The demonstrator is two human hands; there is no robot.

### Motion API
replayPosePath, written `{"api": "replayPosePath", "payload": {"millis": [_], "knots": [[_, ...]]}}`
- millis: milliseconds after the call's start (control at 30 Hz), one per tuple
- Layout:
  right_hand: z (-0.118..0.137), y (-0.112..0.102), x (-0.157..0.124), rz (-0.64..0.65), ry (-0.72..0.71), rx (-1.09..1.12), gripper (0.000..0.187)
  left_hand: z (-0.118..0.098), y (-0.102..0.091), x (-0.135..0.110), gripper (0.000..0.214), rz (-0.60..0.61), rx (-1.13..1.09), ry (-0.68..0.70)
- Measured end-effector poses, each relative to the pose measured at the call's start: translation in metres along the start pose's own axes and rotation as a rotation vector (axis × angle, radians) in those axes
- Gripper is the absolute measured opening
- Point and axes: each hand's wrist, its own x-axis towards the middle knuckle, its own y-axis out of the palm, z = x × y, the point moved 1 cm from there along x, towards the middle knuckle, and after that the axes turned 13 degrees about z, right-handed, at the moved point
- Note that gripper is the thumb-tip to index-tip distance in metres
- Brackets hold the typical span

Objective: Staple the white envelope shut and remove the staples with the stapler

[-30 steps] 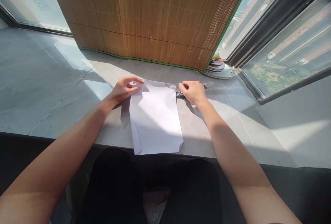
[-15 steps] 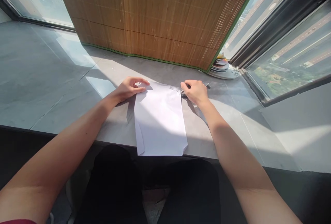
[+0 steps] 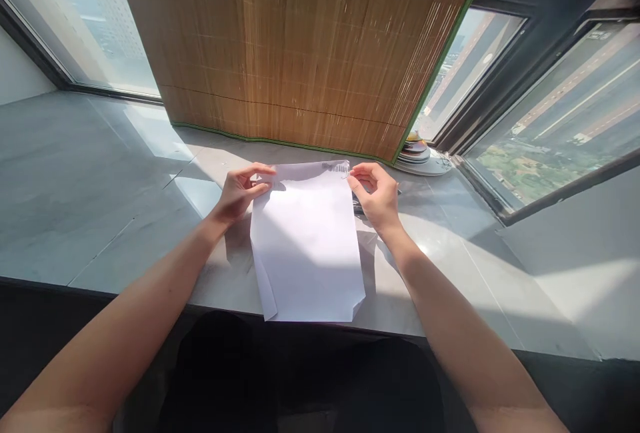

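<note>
A white sheet of paper (image 3: 307,246) lies over the front of the grey stone sill, its lower edge hanging slightly past the rim. Its top strip is tilted up and in shade, with dark barcode-like strokes at the upper right. My left hand (image 3: 241,193) pinches the top left corner between thumb and fingers. At the top right corner, my right hand (image 3: 379,196) is closed on the paper in the same way. A dark object (image 3: 358,206) lies on the sill under my right hand, mostly hidden. The sheet's lower left side and lower right corner are creased.
A brown bamboo blind (image 3: 300,53) with green edging hangs down behind the paper. Stacked plates (image 3: 417,156) stand at its right end, beside the window frame (image 3: 480,93). Sunlit patches and shadows fall across the tiled sill (image 3: 115,220).
My right hand has let go of the dark object and now grips the paper's top right corner. The paper's top edge has risen. The view has tilted up a little.
</note>
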Motion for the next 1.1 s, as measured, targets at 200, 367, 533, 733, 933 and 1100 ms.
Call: {"api": "replayPosePath", "payload": {"millis": [200,367,533,733,933,1100], "knots": [[-0.006,0.017,-0.002,0.053,0.107,0.388,0.037,0.002,-0.001,-0.001,0.030,0.046,0.099,-0.044],[-0.001,0.025,-0.006,0.060,0.151,0.430,0.035,0.000,0.005,0.001,0.019,0.026,0.414,0.046],[0.014,0.042,-0.017,0.161,0.131,0.462,0.033,-0.018,0.046,-0.009,0.013,-0.088,0.645,0.218],[0.021,0.058,-0.025,0.295,0.117,0.496,0.039,-0.025,0.079,-0.017,0.020,0.109,0.474,0.300],[0.016,0.055,-0.024,0.309,0.123,0.507,0.035,-0.021,0.073,-0.016,0.012,0.102,0.486,0.366],[0.019,0.055,-0.024,0.309,0.134,0.488,0.034,-0.021,0.074,-0.015,0.020,0.139,0.520,0.299]]}}
